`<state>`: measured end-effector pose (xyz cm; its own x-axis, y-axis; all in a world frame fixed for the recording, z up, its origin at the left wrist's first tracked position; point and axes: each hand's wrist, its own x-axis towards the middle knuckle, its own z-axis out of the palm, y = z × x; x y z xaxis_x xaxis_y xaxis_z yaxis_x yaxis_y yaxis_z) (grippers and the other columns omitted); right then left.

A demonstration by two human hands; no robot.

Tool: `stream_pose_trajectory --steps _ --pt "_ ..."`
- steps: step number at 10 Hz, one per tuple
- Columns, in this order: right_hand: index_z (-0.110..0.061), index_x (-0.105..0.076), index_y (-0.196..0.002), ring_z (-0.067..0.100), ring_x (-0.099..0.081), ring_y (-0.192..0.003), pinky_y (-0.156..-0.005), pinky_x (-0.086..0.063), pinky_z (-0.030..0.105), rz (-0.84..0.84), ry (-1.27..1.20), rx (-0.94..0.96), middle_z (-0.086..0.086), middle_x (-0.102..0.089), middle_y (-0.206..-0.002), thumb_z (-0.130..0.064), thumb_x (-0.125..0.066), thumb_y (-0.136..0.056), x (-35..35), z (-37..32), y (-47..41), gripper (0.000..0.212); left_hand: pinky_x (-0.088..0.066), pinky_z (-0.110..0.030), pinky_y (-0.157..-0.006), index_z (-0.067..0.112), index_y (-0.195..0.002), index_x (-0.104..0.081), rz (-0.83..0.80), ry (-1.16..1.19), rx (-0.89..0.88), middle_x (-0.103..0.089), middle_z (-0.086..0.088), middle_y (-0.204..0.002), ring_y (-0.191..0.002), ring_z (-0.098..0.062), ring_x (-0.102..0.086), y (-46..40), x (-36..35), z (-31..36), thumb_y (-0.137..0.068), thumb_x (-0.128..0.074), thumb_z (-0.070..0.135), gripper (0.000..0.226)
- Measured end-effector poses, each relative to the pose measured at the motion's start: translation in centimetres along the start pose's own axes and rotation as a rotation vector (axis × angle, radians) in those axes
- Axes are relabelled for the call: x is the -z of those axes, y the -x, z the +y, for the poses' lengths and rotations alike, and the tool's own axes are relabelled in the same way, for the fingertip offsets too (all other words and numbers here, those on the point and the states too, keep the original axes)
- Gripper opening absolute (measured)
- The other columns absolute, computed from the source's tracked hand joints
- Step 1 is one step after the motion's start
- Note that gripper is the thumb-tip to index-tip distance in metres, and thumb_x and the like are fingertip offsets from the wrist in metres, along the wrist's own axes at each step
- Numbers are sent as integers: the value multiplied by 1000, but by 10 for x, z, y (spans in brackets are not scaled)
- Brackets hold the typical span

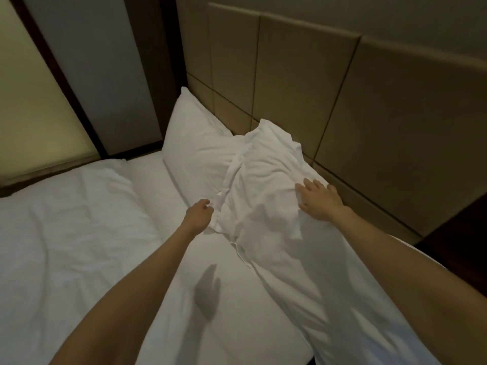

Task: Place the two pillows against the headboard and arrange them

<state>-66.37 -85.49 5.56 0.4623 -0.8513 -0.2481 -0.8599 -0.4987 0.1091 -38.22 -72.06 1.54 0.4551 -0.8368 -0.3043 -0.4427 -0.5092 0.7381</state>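
Observation:
Two white pillows lie at the head of the bed. The far pillow (195,151) is smooth and leans against the tan panelled headboard (303,83) in the corner. The near pillow (263,185) is wrinkled, overlaps the far one and touches the headboard with its top corner. My left hand (199,213) pinches the loose open end of the near pillow's case at its left lower edge. My right hand (320,202) rests flat with fingers spread on the pillow's right side, next to the headboard.
A white duvet (73,246) covers the left of the bed, with the sheet (237,299) below the pillows. A dark-framed wall panel (87,75) stands left of the headboard. A dark bedside surface (461,233) sits at the right edge.

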Motion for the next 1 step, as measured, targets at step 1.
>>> stream_pose_trajectory --steps 1 --pt "-20 -28 -148 26 -29 -140 -112 -22 47 181 -91 47 6 -32 -154 -31 -40 -96 24 -11 33 54 -40 -38 -107 8 -135 -52 69 29 -48 -53 -14 -140 -126 -30 -51 40 24 13 -95 -39 16 42"
